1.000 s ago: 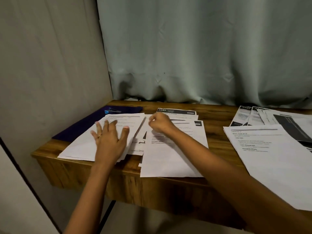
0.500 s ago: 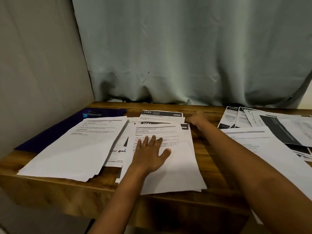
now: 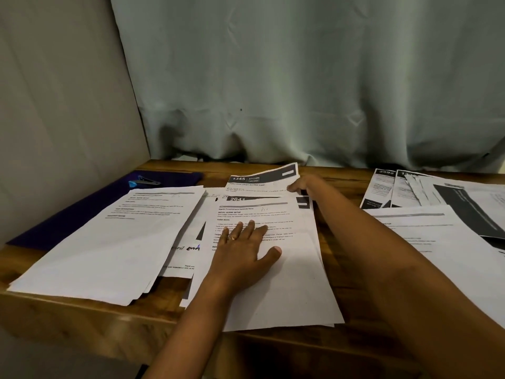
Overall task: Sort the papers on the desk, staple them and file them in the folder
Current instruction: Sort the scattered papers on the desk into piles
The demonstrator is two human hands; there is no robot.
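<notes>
A home study corner: wooden desk (image 3: 341,348) of papers (image 3: 109,242) against a curtain (image 3: 300,77).

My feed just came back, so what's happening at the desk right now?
A person is sorting papers. The left hand presses flat on the middle stack, while the right hand pinches the 1345 sheet at its right edge, with that corner raised. The purple folder lies far left, partly under the left pile.

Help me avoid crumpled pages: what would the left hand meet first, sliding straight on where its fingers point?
Likely the sheet headed 2641, showing past the page the left hand presses; beyond it, the raised 1345 sheet in the right hand. Depth unclear.
</notes>
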